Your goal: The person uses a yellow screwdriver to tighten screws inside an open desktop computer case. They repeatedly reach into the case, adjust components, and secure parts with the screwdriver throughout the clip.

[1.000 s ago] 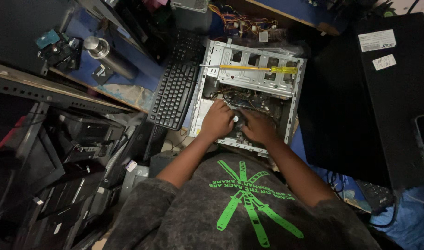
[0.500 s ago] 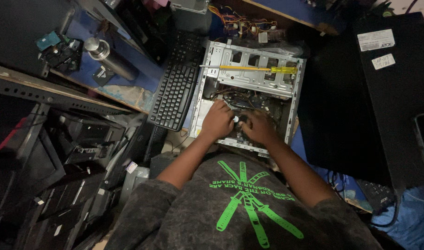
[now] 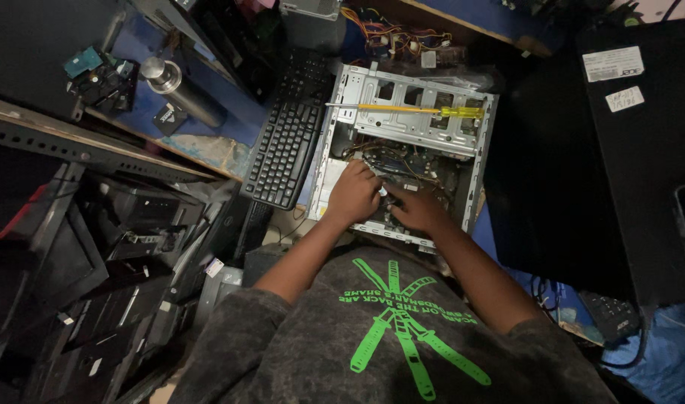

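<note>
An open grey sheet-metal computer case [image 3: 402, 112] lies on its side on the blue-topped workbench [image 3: 230, 123], its open face up, which lets the person reach straight down into it. Both hands are inside, near the lower edge. The left hand [image 3: 352, 196] rests knuckles-up over the board, fingers curled down onto something beneath; what they grip cannot be told. The right hand [image 3: 416, 211] sits just beside it, fingers bent toward a small pale part [image 3: 383, 191] between the two hands; whether it pinches that part cannot be told either.

One long screwdriver with a yellow handle [image 3: 410, 111] lies across the case's drive cage, parked within easy reach. One black keyboard [image 3: 286, 142] leans just left of the case, pushed aside. One steel cylindrical flask [image 3: 179, 88] lies farther left on the bench. One bundle of coloured wires [image 3: 380, 34] trails beyond the case's top edge. A black tower cabinet [image 3: 619, 150] stands to the right.
</note>
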